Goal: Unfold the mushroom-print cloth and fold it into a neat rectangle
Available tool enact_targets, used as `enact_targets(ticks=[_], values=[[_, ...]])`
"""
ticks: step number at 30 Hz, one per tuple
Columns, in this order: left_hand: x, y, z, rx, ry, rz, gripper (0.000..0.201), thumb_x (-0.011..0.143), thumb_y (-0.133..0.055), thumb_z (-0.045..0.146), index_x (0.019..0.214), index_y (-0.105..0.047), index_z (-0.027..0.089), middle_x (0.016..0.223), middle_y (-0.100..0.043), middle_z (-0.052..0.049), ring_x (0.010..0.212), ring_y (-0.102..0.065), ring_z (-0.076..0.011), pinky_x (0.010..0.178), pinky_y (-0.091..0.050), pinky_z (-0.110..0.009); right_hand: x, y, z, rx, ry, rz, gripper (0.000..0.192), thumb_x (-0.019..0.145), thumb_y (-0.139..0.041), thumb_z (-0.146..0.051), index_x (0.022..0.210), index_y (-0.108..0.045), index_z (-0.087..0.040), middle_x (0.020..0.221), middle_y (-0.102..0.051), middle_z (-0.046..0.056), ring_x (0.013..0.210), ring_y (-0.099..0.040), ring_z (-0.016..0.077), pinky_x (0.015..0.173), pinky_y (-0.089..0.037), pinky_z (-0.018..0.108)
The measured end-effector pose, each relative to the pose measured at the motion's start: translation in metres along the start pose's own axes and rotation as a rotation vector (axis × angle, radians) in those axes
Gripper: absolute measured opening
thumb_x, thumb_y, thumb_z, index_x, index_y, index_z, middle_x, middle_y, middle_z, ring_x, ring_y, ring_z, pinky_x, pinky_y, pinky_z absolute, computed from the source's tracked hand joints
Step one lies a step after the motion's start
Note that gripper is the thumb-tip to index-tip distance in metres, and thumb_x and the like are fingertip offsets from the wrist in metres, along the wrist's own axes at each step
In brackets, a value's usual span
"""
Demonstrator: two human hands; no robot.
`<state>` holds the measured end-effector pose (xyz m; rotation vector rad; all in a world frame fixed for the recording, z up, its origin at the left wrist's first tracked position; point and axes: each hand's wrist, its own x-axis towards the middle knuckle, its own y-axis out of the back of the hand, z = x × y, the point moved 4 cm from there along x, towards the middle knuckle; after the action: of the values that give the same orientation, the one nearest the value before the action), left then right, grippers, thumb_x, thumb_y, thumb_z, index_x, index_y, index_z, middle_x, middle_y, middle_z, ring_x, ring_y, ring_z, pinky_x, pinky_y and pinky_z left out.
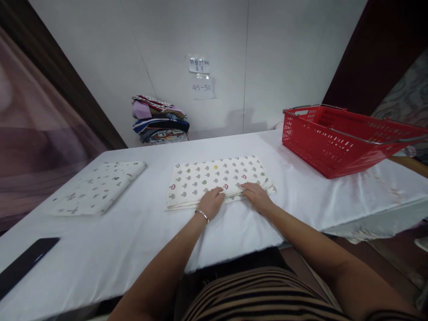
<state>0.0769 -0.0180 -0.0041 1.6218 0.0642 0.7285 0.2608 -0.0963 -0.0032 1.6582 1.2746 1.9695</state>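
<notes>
A white cloth (pixel 217 176) printed with grey, red, green and yellow mushrooms lies folded in layers in the middle of the table. My left hand (pixel 211 203) is closed on its near edge, left of the edge's middle, and a bracelet circles that wrist. Farther right along the same edge, my right hand (pixel 257 197) has its fingers bent over the top layer. The layers sit slightly uneven there, with one corner poking out at the right. The undersides of both hands are hidden.
White cloth covers the table (pixel 133 249). A second folded printed cloth (pixel 100 187) lies at left, near a dark flat object (pixel 26 263). Folded fabrics (pixel 162 120) are stacked by the wall. At right stands a red plastic basket (pixel 321 145) with metal handles.
</notes>
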Motion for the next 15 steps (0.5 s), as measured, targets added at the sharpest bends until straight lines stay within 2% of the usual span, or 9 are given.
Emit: enact_targets(ticks=[6,15], values=[[0.0052,-0.0010,0.0049,0.031,-0.024,-0.024,0.026,0.085,-0.040,0.011,0.096,-0.062,0.020,0.114,-0.057,-0.007,0.097,-0.054,-0.0176,0.080,-0.045,-0.031,0.0014,0.0004,0.0002,-0.007,-0.002,0.029,0.019,0.090,-0.043,-0.015,0.090,-0.061,-0.017,0.111,-0.061,0.010,0.106,-0.051,0.0218,0.086,-0.045,0.040],[0.0093,-0.0088,0.0100,0.050,-0.118,0.102,0.026,0.080,-0.045,0.005,0.090,-0.064,0.020,0.111,-0.059,-0.008,0.092,-0.056,-0.0189,0.077,-0.047,-0.032,0.0029,-0.0006,0.0016,0.001,-0.026,0.017,0.017,0.090,-0.044,-0.018,0.093,-0.061,-0.018,0.110,-0.061,0.009,0.106,-0.052,0.0210,0.087,-0.044,0.039]])
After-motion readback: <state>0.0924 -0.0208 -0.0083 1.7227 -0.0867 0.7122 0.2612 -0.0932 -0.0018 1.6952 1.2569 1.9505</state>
